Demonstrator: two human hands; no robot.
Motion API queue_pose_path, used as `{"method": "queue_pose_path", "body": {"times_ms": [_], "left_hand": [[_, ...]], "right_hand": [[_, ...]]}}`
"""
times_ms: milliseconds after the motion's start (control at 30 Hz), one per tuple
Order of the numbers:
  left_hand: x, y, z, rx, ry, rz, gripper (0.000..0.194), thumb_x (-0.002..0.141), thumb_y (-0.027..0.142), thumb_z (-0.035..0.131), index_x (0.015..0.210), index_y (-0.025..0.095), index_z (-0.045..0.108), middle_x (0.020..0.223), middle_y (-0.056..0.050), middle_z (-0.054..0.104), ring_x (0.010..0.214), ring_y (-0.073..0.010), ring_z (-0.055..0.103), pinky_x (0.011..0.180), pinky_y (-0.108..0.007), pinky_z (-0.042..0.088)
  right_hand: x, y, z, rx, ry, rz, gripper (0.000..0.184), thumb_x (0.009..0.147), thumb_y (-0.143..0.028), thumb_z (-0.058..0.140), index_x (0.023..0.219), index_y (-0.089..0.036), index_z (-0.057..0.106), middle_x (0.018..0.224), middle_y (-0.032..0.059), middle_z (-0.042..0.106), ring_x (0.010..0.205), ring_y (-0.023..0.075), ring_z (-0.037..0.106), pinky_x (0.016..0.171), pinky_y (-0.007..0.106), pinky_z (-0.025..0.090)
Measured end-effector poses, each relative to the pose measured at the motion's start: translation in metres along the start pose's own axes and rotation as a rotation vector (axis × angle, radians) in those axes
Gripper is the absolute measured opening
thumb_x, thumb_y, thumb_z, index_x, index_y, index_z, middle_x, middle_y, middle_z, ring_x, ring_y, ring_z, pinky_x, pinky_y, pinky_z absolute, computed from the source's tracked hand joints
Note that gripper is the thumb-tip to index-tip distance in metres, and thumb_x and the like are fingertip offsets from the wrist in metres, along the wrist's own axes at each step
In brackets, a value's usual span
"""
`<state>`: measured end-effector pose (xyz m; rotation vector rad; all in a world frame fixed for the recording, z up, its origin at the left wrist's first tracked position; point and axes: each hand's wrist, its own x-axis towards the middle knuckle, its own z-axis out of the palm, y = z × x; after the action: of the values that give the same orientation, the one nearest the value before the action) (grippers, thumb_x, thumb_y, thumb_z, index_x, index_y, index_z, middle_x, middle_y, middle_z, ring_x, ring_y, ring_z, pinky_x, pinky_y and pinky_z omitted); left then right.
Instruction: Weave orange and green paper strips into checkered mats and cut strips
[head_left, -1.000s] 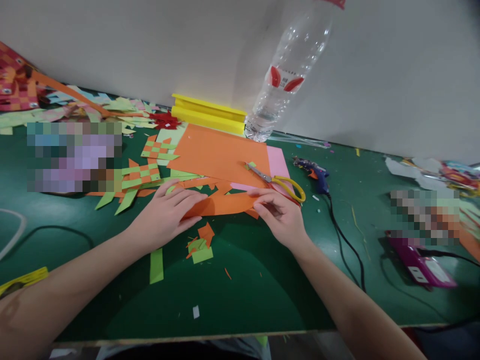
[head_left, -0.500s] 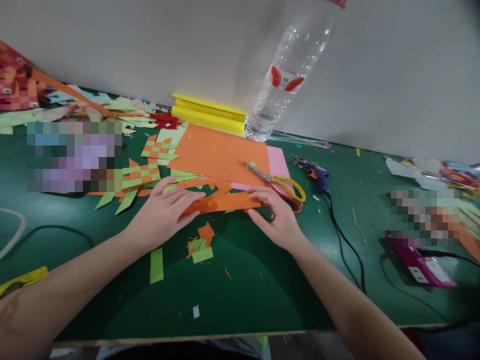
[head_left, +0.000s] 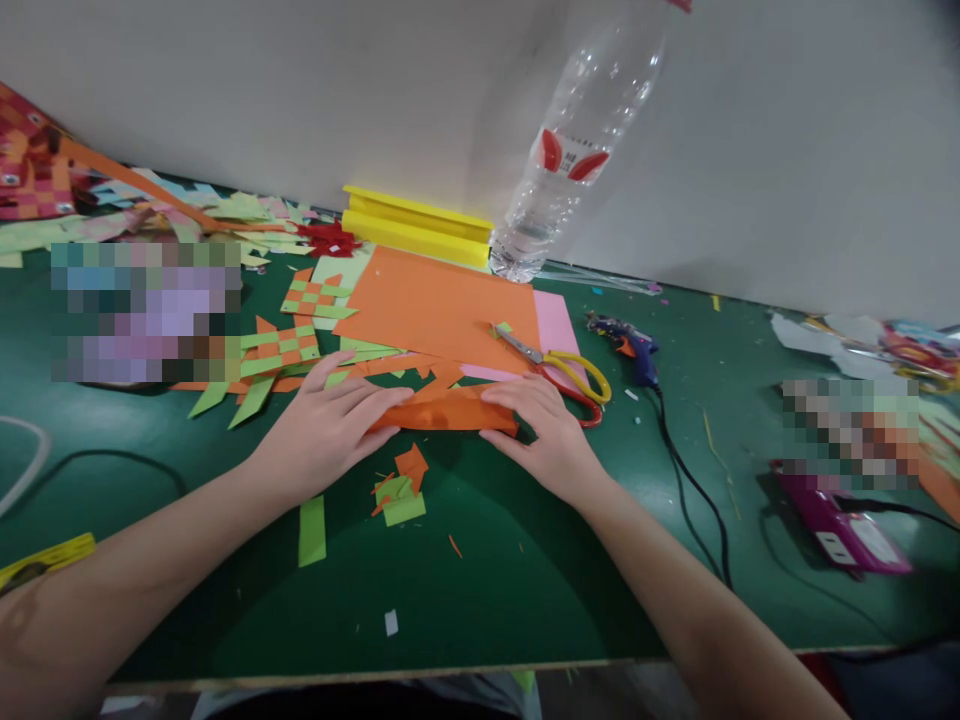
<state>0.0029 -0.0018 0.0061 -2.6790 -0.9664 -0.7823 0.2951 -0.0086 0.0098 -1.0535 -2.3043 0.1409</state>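
Observation:
A folded strip of orange paper (head_left: pixel 448 410) stretches between my two hands, just above the green table. My left hand (head_left: pixel 330 430) pinches its left end between thumb and fingers. At the other end, my right hand (head_left: pixel 546 432) pinches the strip the same way. Behind it lies a large orange paper sheet (head_left: pixel 442 305). Scissors (head_left: pixel 544 358) with yellow and red handles rest open on that sheet's right side. To the left are two woven green-and-orange paper pieces, the nearer one (head_left: pixel 279 348) close to my left fingers. Small green and orange scraps (head_left: pixel 401 490) lie in front of the strip.
A tilted plastic bottle (head_left: pixel 555 170) leans on the wall beside a yellow folded channel (head_left: pixel 416 228). A blue glue gun (head_left: pixel 630 345) with a black cable lies right, near a purple power strip (head_left: pixel 840 530). Paper strips (head_left: pixel 150 205) pile up at back left.
My right hand has shifted slightly left along the orange strip, which now looks a little more bent. My left hand has barely moved.

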Motion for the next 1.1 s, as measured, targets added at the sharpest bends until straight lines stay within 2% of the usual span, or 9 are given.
{"method": "queue_pose_path", "body": {"times_ms": [200,333,600,800,933,1100], "left_hand": [[0.002,0.001,-0.001,-0.026,0.01,-0.012,0.021,0.098,0.024,0.05,0.117,0.019,0.057,0.091,-0.004,0.075,0.079,-0.0188,0.071,0.109,-0.05,0.035],[0.001,0.0,0.0,-0.053,0.009,-0.014,0.02,0.098,0.024,0.051,0.116,0.017,0.058,0.089,-0.004,0.074,0.077,-0.0177,0.071,0.11,-0.05,0.034],[0.0,0.0,0.003,-0.097,0.007,-0.026,0.018,0.099,0.024,0.05,0.113,0.02,0.061,0.088,-0.002,0.075,0.074,-0.0163,0.07,0.11,-0.048,0.034],[0.001,0.001,0.001,-0.069,-0.008,-0.002,0.018,0.098,0.021,0.049,0.112,0.019,0.06,0.092,-0.004,0.075,0.078,-0.0169,0.07,0.108,-0.049,0.036],[0.003,0.004,-0.001,-0.006,0.002,0.01,0.023,0.096,0.021,0.051,0.118,0.019,0.057,0.1,-0.006,0.075,0.09,-0.0205,0.07,0.107,-0.048,0.037],[0.005,0.01,-0.009,0.103,0.027,0.022,0.031,0.094,0.018,0.053,0.125,0.018,0.055,0.113,-0.009,0.072,0.103,-0.0241,0.068,0.114,-0.052,0.029]], "right_hand": [[-0.001,0.0,0.001,-0.023,0.048,-0.016,0.021,0.088,-0.022,0.067,0.108,-0.024,0.061,0.101,0.0039,0.074,0.098,0.0205,0.068,0.104,0.048,0.045],[-0.001,0.0,0.002,-0.019,0.077,-0.042,0.017,0.088,-0.019,0.066,0.104,-0.023,0.061,0.093,0.0028,0.075,0.087,0.0179,0.069,0.101,0.046,0.047],[0.001,-0.003,0.002,0.021,0.051,-0.028,0.01,0.09,-0.017,0.062,0.098,-0.024,0.063,0.085,-0.0002,0.074,0.077,0.0149,0.067,0.099,0.045,0.047],[0.001,-0.003,0.001,0.03,0.045,-0.022,0.01,0.091,-0.018,0.06,0.095,-0.026,0.065,0.084,-0.0009,0.075,0.075,0.0155,0.067,0.098,0.046,0.048],[0.002,-0.003,0.001,0.012,0.077,-0.023,0.011,0.091,-0.018,0.059,0.094,-0.026,0.065,0.085,-0.0008,0.075,0.076,0.0161,0.067,0.096,0.045,0.05],[0.005,-0.007,0.003,-0.056,0.161,-0.066,0.011,0.09,-0.016,0.061,0.094,-0.025,0.065,0.082,-0.0001,0.074,0.073,0.0164,0.067,0.09,0.043,0.053]]}}
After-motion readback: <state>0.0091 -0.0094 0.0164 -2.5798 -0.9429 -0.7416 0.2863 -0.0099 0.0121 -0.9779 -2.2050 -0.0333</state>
